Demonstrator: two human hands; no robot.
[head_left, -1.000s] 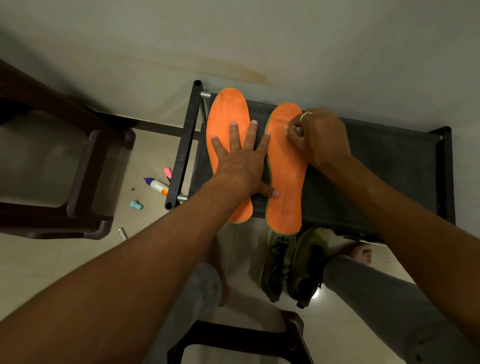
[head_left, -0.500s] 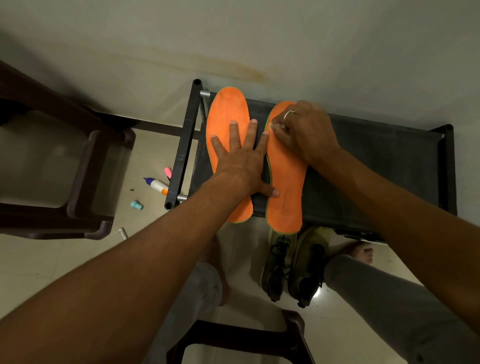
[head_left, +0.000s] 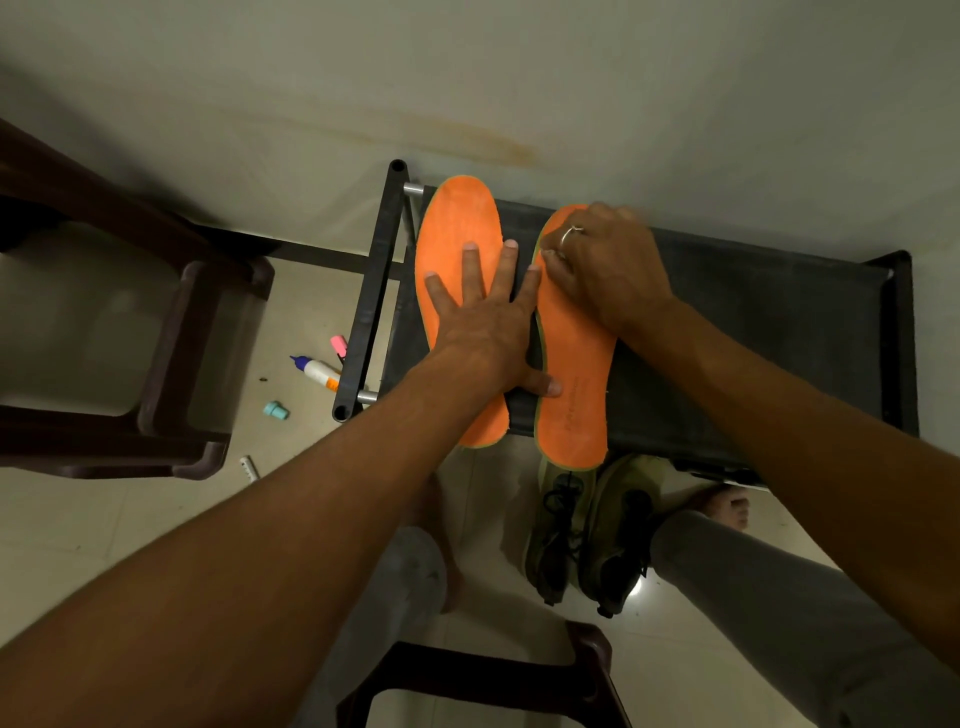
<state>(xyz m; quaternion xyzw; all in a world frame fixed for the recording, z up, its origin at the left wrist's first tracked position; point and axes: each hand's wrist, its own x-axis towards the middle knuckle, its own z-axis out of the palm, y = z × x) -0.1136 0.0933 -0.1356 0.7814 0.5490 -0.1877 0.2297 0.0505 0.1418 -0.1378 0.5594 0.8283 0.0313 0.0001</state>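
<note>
Two orange insoles lie side by side on a black fabric rack (head_left: 753, 312). My left hand (head_left: 488, 322) is spread flat across both. Its fingers press the left insole (head_left: 457, 228), and its thumb rests on the right insole (head_left: 571, 410). My right hand (head_left: 608, 265), with a ring on one finger, sits over the toe end of the right insole. Its fingers are curled and pinch at that insole's inner edge. The fingertips themselves are partly hidden.
A pair of olive shoes (head_left: 587, 530) stands on the floor under the rack's front edge, between my legs. A dark plastic chair (head_left: 171, 364) stands at the left. A glue bottle (head_left: 317, 371), a pink marker (head_left: 338, 345) and a teal cap (head_left: 275, 410) lie on the tiles beside the rack.
My right hand has slid left across the toe of the right insole, from its middle to its inner edge. The left hand and both insoles have stayed put.
</note>
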